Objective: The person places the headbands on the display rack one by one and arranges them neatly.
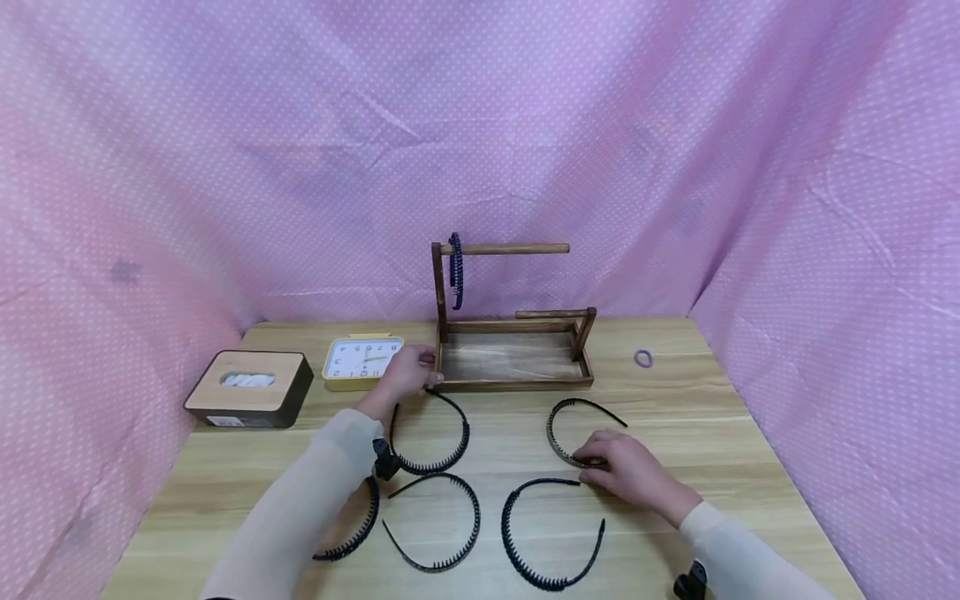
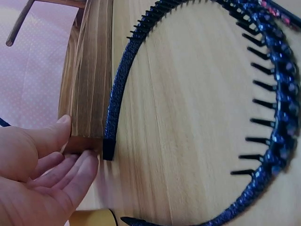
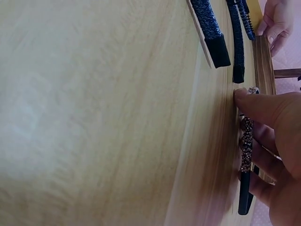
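My left hand [image 1: 405, 375] is at the left end of a brown wooden rack [image 1: 517, 385], thumb on one side of its end and fingers on the other. A dark blue headband [image 1: 456, 271] hangs on the rack's upper bar. My right hand [image 1: 626, 468] pinches a toothed, glittery headband [image 3: 246, 146] between thumb and fingers, low over the table. Next to the left hand lies a blue glittery toothed headband [image 2: 277, 89]. Other headbands rest nearer me: a thin one [image 1: 477, 521], a black one [image 1: 510, 533] and one [image 1: 367, 525] partly hidden by my left sleeve.
Left of the rack lies a yellow-framed clock [image 1: 363, 358], its numerals upside down to me. A tissue box [image 1: 285, 379] with a wooden top stands further left. A small purple ring [image 1: 643, 358] lies at the right. Pink dotted cloth [image 1: 525, 125] surrounds the table.
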A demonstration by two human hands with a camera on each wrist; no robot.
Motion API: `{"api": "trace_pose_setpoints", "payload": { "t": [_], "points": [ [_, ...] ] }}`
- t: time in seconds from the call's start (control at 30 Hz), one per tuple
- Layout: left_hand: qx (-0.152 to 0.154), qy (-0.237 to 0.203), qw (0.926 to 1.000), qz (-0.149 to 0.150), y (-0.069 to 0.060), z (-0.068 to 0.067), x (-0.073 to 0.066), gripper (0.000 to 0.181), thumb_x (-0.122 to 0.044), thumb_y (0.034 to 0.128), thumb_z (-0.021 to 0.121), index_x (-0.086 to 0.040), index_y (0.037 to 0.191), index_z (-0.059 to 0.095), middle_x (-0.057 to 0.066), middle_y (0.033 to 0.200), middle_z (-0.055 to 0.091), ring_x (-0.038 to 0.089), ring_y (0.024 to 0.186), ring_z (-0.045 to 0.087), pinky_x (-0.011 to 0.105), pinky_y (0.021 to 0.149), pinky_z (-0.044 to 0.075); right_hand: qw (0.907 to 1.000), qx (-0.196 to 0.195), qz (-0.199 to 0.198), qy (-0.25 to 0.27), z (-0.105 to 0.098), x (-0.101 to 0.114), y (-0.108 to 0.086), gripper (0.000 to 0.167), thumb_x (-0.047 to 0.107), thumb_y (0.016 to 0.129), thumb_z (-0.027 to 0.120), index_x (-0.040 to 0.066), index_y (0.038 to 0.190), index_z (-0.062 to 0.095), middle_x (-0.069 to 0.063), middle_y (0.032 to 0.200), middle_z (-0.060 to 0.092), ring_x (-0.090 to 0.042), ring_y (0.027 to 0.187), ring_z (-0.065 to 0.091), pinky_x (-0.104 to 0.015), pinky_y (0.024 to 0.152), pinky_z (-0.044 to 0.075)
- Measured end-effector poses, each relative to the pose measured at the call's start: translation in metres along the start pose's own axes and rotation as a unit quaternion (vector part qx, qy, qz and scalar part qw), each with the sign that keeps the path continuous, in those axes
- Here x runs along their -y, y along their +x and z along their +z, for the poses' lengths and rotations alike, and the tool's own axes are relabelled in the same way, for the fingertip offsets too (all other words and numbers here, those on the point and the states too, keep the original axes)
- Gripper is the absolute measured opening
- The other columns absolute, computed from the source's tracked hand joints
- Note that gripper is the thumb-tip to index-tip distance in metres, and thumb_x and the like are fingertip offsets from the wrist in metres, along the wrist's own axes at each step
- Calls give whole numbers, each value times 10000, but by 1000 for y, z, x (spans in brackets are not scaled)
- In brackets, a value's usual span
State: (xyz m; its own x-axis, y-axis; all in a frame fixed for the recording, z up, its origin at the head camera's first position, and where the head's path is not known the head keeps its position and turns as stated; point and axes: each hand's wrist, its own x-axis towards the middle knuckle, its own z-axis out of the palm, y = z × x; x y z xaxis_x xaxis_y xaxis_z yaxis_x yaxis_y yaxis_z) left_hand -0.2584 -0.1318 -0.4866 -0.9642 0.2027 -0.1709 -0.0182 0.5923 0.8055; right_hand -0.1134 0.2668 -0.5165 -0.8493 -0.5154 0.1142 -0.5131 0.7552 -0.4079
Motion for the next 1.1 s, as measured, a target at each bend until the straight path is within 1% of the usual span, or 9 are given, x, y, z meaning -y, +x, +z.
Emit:
{"api": "trace_pose_setpoints", "payload": {
  "t": [0.17,0.3,0.4,0.47,0.67,0.8,0.87,0.97,1.1],
  "points": [
    [-7,-165,9999,-1,-1,1,4,594,-48,931,734,42,1468,497,234,1415,593,388,1287,586,448,1004,563,9996,252,12,104,-1,1,2,239,194,880,806,160,1115,783,109,979,700,-41,877,627,-297,764,551],
    [-22,-239,9997,72,0,2,6,586,-44,941,725,64,1466,490,257,1397,601,390,1279,596,419,960,588,9992,381,-134,67,-4,1,5,219,175,883,799,158,1101,787,109,960,699,-42,865,633,-305,762,558],
    [-47,-245,9996,98,1,3,7,582,-38,940,727,70,1462,494,260,1394,604,387,1277,601,409,970,584,9991,345,-224,-47,-6,1,7,196,154,877,799,154,1073,788,104,942,699,-66,868,648,-335,778,572],
    [-44,-276,9996,73,1,3,7,583,-35,938,728,64,1464,496,253,1402,600,383,1277,602,409,969,585,9995,230,-192,-67,-7,2,7,185,146,871,803,150,1055,784,103,931,695,-73,868,648,-340,780,574],
    [-31,-316,9995,-4,-2,3,5,587,-31,936,729,50,1469,497,238,1404,604,373,1282,601,411,973,581,9993,-264,223,139,-14,9,7,168,114,869,801,152,1032,779,118,883,689,-14,790,606,-262,701,542],
    [-30,-355,9994,9,-3,3,4,576,-20,936,724,58,1461,499,244,1388,610,380,1278,599,415,972,582,9969,-505,506,318,-19,12,7,182,99,865,804,149,1039,788,112,882,701,3,751,579,-229,662,517],
    [-29,-387,9992,-8,-3,3,4,578,-19,936,723,56,1463,497,243,1387,609,383,1275,599,413,939,596,9947,-739,560,436,-21,11,6,197,87,859,809,134,1049,789,99,897,706,1,741,568,-221,645,511],
    [-39,-408,9992,-11,-3,3,5,588,-24,939,722,54,1472,487,239,1397,601,381,1275,603,409,940,596,9880,-1278,574,645,-24,10,6,203,58,845,819,97,1042,793,69,882,712,-6,703,562,-217,607,513],
    [-8,-412,9991,81,-2,4,6,572,-4,947,703,82,1466,479,262,1384,600,389,1261,613,407,981,578,9721,-1969,752,1028,-30,8,6,193,21,854,801,49,1044,787,9,863,742,-17,710,616,-211,613,564]
  ]
}}
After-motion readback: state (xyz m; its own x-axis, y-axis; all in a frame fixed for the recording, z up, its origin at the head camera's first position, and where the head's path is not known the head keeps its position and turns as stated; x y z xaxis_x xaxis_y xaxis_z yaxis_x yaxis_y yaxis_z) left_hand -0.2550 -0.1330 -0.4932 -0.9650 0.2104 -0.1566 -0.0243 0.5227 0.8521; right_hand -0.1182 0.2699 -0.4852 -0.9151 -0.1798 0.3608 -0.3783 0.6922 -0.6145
